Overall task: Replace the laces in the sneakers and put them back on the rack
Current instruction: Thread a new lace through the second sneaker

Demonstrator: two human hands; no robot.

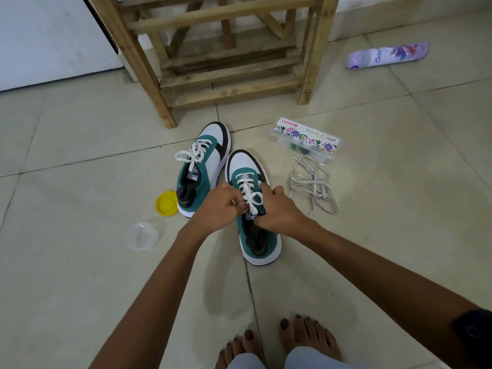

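Both hands were pinching the white lace bow [251,199] on the nearer sneaker [254,206], left hand [219,207] and right hand [277,209] flanking it, toe aimed at the wooden rack [213,57].

Even, soft indoor light; faint shadows cast under forearms on floor tiles [80,262]. Focus sharp. Wide-angle bending seen at edges.

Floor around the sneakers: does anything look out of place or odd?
Yes. A purple spray can lies on its side right of the wooden rack. A clear container lies apart from a yellow lid. Loose laces sit tangled beside a paint box.
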